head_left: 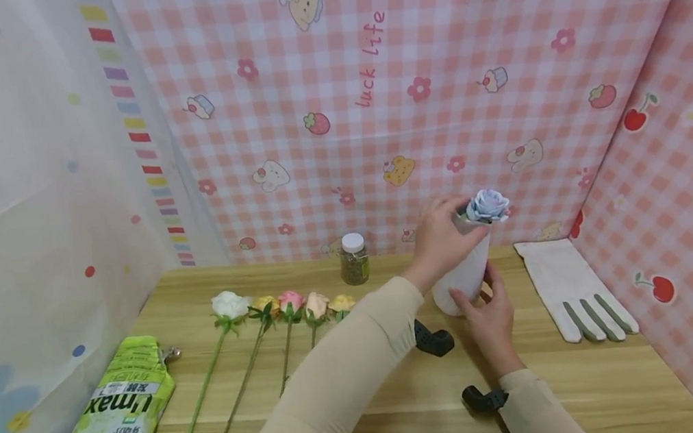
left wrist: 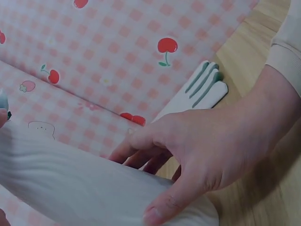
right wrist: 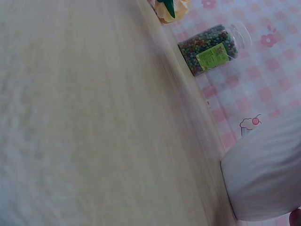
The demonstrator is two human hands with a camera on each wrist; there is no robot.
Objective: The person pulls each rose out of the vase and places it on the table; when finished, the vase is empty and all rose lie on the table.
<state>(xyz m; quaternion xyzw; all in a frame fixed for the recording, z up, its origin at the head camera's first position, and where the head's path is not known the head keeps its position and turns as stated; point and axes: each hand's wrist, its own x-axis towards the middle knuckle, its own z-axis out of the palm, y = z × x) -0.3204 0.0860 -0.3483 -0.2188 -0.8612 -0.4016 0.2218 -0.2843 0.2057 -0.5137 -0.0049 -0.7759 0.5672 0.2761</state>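
A white vase (head_left: 465,280) with a ribbed surface stands tilted slightly in the head view, a pale blue rose (head_left: 488,206) in its mouth with the bloom resting at the rim. My left hand (head_left: 439,241) grips the vase's top, thumb across the near side and fingers behind the rim. Lower down, my right hand (head_left: 492,321) holds the vase near its base, thumb and fingers on opposite sides. The left wrist view shows this right hand (left wrist: 207,146) around the lower vase (left wrist: 89,183). In the right wrist view, the vase base (right wrist: 263,183) meets the table edge line.
Several long-stemmed artificial flowers, including a white one (head_left: 230,305) and a pink one (head_left: 291,301), lie to the left. A lidded jar of small granules (head_left: 354,260) stands at the back. A green bag (head_left: 122,404) lies far left, a white glove (head_left: 575,286) at right.
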